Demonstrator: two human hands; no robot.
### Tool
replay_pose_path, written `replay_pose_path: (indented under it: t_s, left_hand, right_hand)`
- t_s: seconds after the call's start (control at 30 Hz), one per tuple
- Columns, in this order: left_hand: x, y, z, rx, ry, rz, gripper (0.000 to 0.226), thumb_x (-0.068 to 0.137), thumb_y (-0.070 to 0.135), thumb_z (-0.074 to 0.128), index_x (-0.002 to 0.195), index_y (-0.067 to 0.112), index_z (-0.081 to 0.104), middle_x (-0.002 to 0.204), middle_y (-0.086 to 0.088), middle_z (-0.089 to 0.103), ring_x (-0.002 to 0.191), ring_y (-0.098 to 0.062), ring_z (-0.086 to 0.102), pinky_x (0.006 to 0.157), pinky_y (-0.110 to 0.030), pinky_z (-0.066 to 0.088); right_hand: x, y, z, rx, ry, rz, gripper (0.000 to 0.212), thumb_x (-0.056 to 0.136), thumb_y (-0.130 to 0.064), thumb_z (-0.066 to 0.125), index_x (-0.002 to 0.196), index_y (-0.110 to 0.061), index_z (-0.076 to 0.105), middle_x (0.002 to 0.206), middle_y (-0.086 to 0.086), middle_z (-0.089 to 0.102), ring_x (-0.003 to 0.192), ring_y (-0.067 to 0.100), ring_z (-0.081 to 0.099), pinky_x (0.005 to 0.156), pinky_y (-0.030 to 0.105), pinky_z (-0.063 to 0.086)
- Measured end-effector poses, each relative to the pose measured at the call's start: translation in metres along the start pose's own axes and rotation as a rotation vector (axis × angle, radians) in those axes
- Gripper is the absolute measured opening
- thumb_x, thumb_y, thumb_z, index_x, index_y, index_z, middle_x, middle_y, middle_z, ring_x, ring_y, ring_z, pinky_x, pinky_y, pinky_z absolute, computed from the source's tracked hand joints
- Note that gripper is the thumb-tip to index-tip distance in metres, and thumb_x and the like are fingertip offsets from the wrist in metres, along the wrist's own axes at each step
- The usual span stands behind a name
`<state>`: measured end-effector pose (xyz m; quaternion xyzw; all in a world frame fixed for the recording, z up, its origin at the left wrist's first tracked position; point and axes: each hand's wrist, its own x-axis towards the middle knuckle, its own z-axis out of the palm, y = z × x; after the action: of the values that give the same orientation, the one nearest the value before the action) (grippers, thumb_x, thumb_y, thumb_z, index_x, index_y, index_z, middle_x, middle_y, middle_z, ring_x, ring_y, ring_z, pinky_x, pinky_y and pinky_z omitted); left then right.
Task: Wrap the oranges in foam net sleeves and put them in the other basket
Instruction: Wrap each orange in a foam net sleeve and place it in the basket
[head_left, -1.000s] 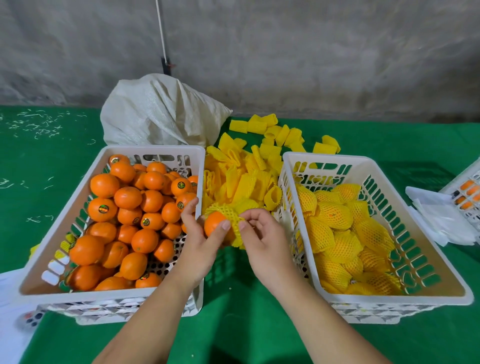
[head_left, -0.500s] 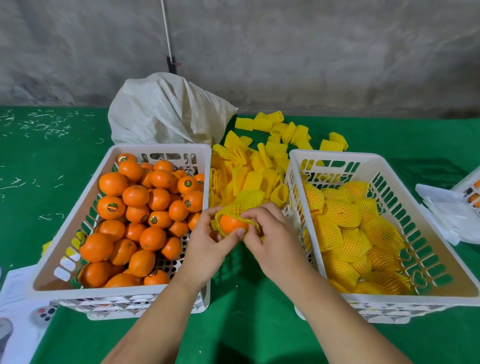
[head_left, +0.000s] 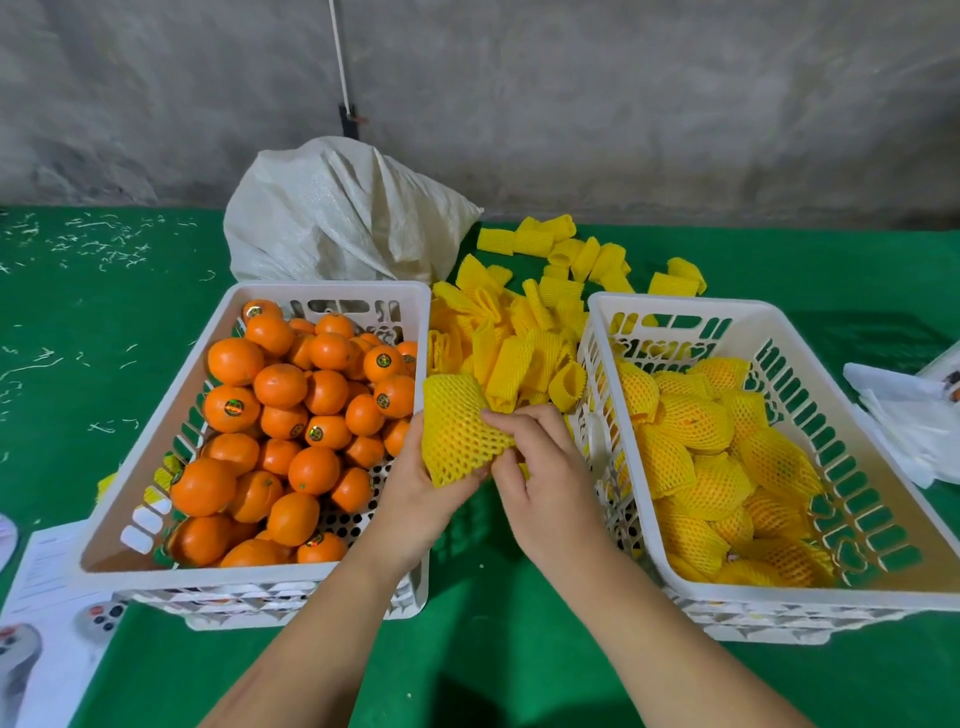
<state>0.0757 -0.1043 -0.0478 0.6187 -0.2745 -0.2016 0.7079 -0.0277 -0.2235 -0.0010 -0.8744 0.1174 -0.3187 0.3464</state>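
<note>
we hold the wrapped orange (head_left: 457, 441) up between the two baskets, above the gap of green tabletop (head_left: 483, 670), so neither crate is in the way while we finish the sleeve. our left hand (head_left: 415, 499) cups it from below and behind, fingers curled round the netted fruit to steady it. our right hand (head_left: 540, 483) pinches the near edge of the foam net sleeve with thumb and fingertips, we judge to tug the mesh snug over the last of the skin; only faint orange shows through the yellow holes, so the wrapping looks all but done.

the left basket (head_left: 156, 441) of bare oranges (head_left: 280, 384) sits under the left hand for easy picking. the right basket (head_left: 883, 452) holds the netted oranges (head_left: 696, 421) already done and lies just beside the right hand, so the drop should be a short reach. the heap of spare sleeves (head_left: 519, 343) lies between the baskets at the back, within reach of either hand. a white woven sack (head_left: 332, 218) slumps behind the left basket, and printed sheets (head_left: 47, 613) lie at the near left corner. many bare oranges remain, so we judge the job well short of finished.
</note>
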Motion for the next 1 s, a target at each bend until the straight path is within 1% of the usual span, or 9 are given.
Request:
replay_pose_path:
  t_s: [0.2,0.4,0.5,0.57,0.67,0.73,0.87,0.93,1.0]
  left_hand:
    - [0.000,-0.001,-0.002,0.074,0.152,0.045,0.062,0.087,0.039,0.077,0.141,0.023,0.051,0.132,0.001,0.066,0.124,-0.022,0.064,0.104,-0.058,0.052]
    - [-0.002,0.000,0.002,0.094,-0.034,-0.016,0.074,0.082,0.059,0.081,0.143,0.041,0.043,0.134,0.017,0.060,0.128,-0.010,0.059,0.104,-0.040,0.054]
    - [-0.001,0.001,0.002,0.059,0.009,0.009,0.069,0.084,0.040,0.084,0.141,0.051,0.046,0.138,0.011,0.061,0.130,-0.013,0.059,0.101,-0.033,0.055]
    - [0.001,0.003,0.003,0.025,0.077,0.024,0.055,0.088,0.032,0.072,0.138,0.045,0.053,0.128,0.000,0.065,0.117,-0.019,0.065,0.090,-0.036,0.057]
    - [0.002,0.006,0.001,0.055,0.106,0.085,0.038,0.099,0.028,0.053,0.136,0.022,0.058,0.121,-0.011,0.066,0.113,-0.024,0.064,0.093,-0.044,0.054]
    - [0.002,0.003,-0.001,0.086,0.115,0.078,0.043,0.096,0.027,0.053,0.137,0.014,0.056,0.123,-0.009,0.066,0.117,-0.027,0.063,0.097,-0.043,0.054]
    - [0.002,-0.003,-0.003,0.079,0.173,0.027,0.063,0.086,0.021,0.067,0.145,0.019,0.044,0.128,-0.004,0.060,0.119,-0.019,0.062,0.094,-0.039,0.054]
    - [0.002,-0.003,-0.004,0.096,0.159,0.037,0.068,0.091,0.028,0.075,0.147,0.028,0.037,0.136,0.005,0.057,0.127,-0.014,0.059,0.098,-0.033,0.054]
    - [0.001,-0.003,0.001,0.175,0.083,0.049,0.070,0.094,0.038,0.076,0.147,0.027,0.033,0.135,0.020,0.055,0.127,-0.006,0.058,0.097,-0.023,0.053]
  right_hand:
    - [-0.020,-0.003,0.003,-0.026,0.045,-0.119,0.029,0.092,-0.014,0.054,0.113,-0.005,0.070,0.107,0.006,0.061,0.090,0.016,0.059,0.073,0.025,0.048]
    - [-0.017,0.000,0.008,0.026,-0.055,0.080,0.066,0.086,-0.004,0.065,0.143,-0.026,0.042,0.139,-0.002,0.036,0.122,0.000,0.037,0.091,-0.005,0.030]
    - [-0.010,0.002,0.006,0.015,-0.028,0.021,0.061,0.093,0.002,0.057,0.149,-0.020,0.048,0.138,-0.001,0.043,0.122,-0.003,0.038,0.097,-0.003,0.028]
    - [-0.010,0.006,0.006,0.023,0.044,-0.014,0.049,0.097,0.001,0.053,0.143,-0.013,0.058,0.125,-0.001,0.049,0.115,-0.001,0.046,0.097,0.002,0.034]
    - [-0.018,0.010,0.010,0.088,0.083,-0.034,0.033,0.101,-0.008,0.052,0.130,-0.010,0.068,0.112,-0.002,0.056,0.098,0.008,0.061,0.084,0.019,0.051]
    - [-0.027,0.012,0.013,0.101,0.041,-0.016,0.032,0.098,-0.009,0.056,0.128,-0.014,0.069,0.109,-0.006,0.059,0.091,0.005,0.062,0.076,0.018,0.051]
    - [-0.022,0.011,0.003,0.386,-0.064,0.308,0.033,0.091,-0.038,0.056,0.123,-0.038,0.063,0.100,-0.016,0.066,0.088,0.006,0.065,0.074,0.014,0.051]
    - [-0.009,0.011,-0.002,0.487,-0.020,0.434,0.049,0.084,-0.059,0.058,0.131,-0.043,0.053,0.110,-0.018,0.064,0.097,0.004,0.065,0.077,0.016,0.051]
    - [0.003,0.004,0.002,0.564,-0.137,0.473,0.079,0.076,-0.070,0.068,0.145,-0.049,0.033,0.129,-0.027,0.053,0.110,-0.004,0.060,0.081,0.015,0.053]
